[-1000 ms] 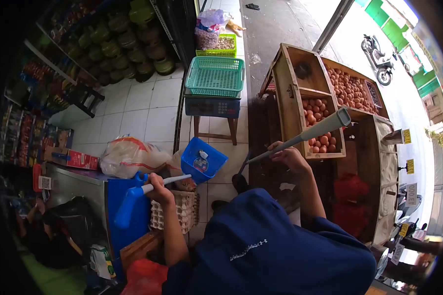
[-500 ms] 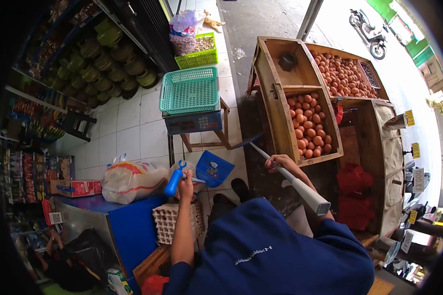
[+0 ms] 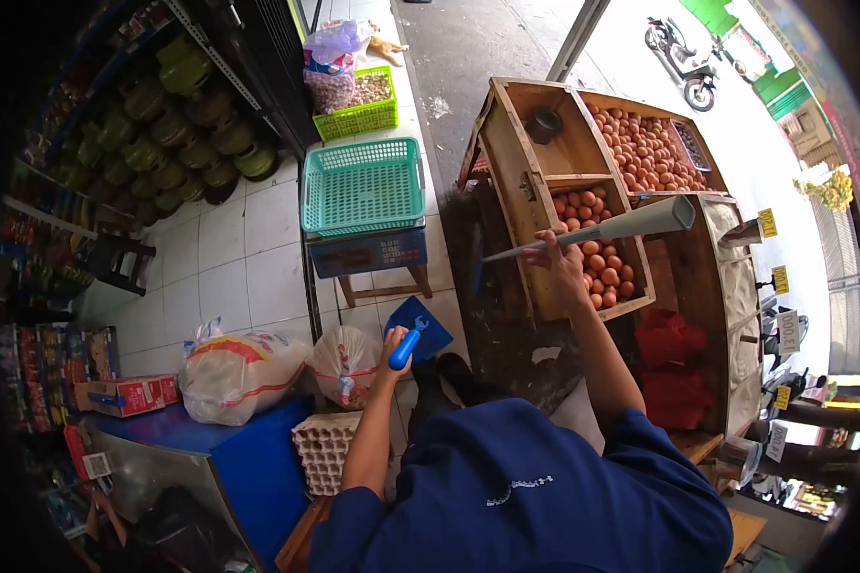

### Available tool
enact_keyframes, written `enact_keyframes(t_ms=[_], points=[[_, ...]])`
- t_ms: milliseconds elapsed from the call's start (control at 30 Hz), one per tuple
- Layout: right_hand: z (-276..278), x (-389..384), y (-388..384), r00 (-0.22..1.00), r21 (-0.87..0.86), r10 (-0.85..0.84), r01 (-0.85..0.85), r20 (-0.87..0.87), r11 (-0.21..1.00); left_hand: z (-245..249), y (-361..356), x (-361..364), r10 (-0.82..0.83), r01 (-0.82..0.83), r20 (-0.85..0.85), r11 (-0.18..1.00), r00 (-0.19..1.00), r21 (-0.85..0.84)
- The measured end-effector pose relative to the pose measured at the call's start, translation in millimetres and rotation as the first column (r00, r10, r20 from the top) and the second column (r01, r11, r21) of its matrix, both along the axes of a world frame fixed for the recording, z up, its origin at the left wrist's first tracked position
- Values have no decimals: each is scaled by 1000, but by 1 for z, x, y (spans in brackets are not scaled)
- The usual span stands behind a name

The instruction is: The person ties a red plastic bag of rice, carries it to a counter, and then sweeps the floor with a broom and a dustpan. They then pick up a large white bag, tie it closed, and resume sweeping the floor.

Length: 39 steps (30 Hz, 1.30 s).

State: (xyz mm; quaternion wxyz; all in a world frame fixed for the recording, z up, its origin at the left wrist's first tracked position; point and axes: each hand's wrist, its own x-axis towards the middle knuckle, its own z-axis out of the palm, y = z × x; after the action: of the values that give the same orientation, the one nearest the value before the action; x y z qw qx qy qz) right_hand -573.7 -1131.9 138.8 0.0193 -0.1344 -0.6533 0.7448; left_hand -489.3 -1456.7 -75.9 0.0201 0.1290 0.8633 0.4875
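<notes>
My left hand (image 3: pixel 397 350) is closed on the handle of a blue dustpan; the dustpan's pan (image 3: pixel 420 327) hangs just beyond the hand, low over the floor. The fingers of my right hand (image 3: pixel 557 256) are wrapped round the pale handle of a broom (image 3: pixel 631 223). The handle's thick end points right, across the wooden box of eggs (image 3: pixel 613 282), and its thin end points left. The broom's head is blurred, over the dark ground left of the wooden stand.
A green basket (image 3: pixel 363 186) rests on a blue scale (image 3: pixel 371 253) on a wooden stool. Egg trays (image 3: pixel 325 449), a tied plastic bag (image 3: pixel 342 368) and a blue counter (image 3: pixel 258 458) are at the left. Beyond the eggs stands a parked motorbike (image 3: pixel 678 59).
My right hand has risen and the broom handle has swung from slanting down to nearly level. My left hand has moved right with the dustpan. The view has shifted slightly.
</notes>
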Motion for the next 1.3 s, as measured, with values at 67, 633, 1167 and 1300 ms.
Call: enact_keyframes(t_ms=[67,633,1167,1300], points=[[-5,0,-4,998,-4,-62,62,-19,998,-3,-2,-2,5,-6,27,1000,1000,27],[10,77,-6,918,5,-396,396,31,918,196,-147,29,747,-490,-121,540,654,684],[1,87,-9,927,85,-374,371,27,925,268,-223,87,864,-442,-420,503,277,743],[1,83,-14,931,78,-365,366,-21,927,263,-242,98,888,-428,-414,459,200,778]])
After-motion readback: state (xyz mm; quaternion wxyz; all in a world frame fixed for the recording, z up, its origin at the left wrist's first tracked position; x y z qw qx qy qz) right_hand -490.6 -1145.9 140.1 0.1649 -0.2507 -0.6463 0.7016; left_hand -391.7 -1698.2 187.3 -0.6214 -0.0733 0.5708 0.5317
